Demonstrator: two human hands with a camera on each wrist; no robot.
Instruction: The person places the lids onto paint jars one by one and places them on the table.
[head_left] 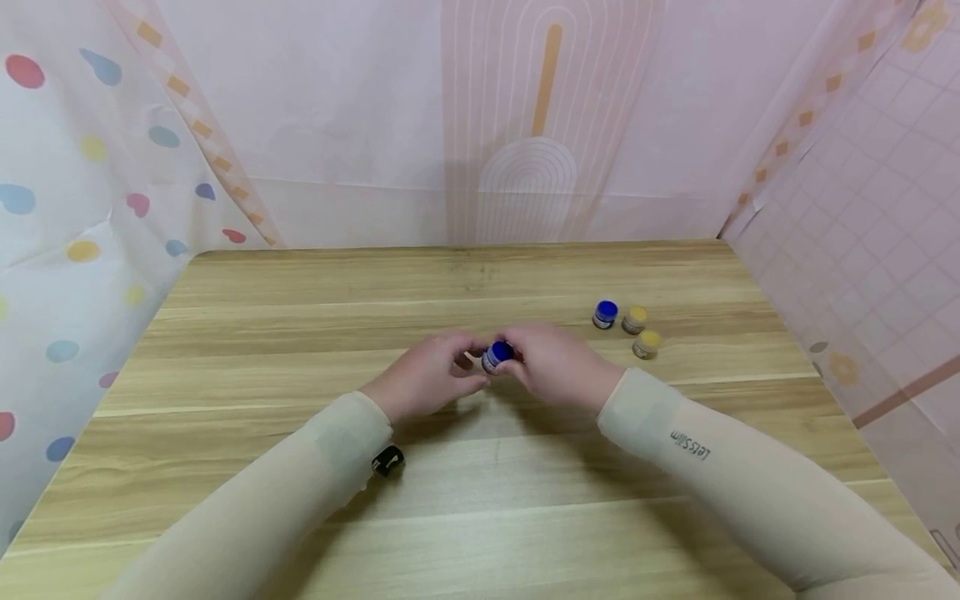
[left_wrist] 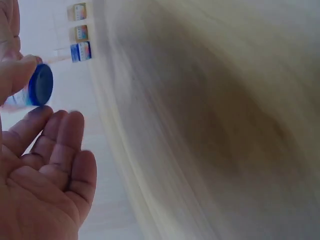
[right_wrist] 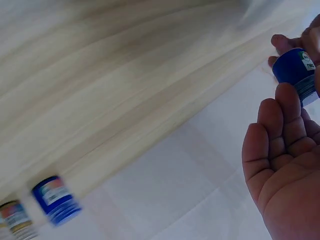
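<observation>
My right hand (head_left: 551, 362) pinches a small paint jar (head_left: 497, 357) with a blue lid between thumb and fingers, above the middle of the table. Coming in from the other side, my left hand (head_left: 435, 375) has its thumb and fingers spread, with the fingertips right at the jar's left side. In the left wrist view, the left fingers (left_wrist: 70, 130) are extended just below the jar (left_wrist: 42, 85). The right wrist view shows a right fingertip against the jar (right_wrist: 295, 70), its other fingers stretched alongside.
To the right on the wooden table (head_left: 315, 300) stand another blue jar (head_left: 605, 314) and two yellow-lidded jars, one farther back (head_left: 634, 319) and one nearer (head_left: 646, 344). A small black object (head_left: 388, 460) sits at the left cuff. Printed cloth walls (head_left: 360, 108) border the table.
</observation>
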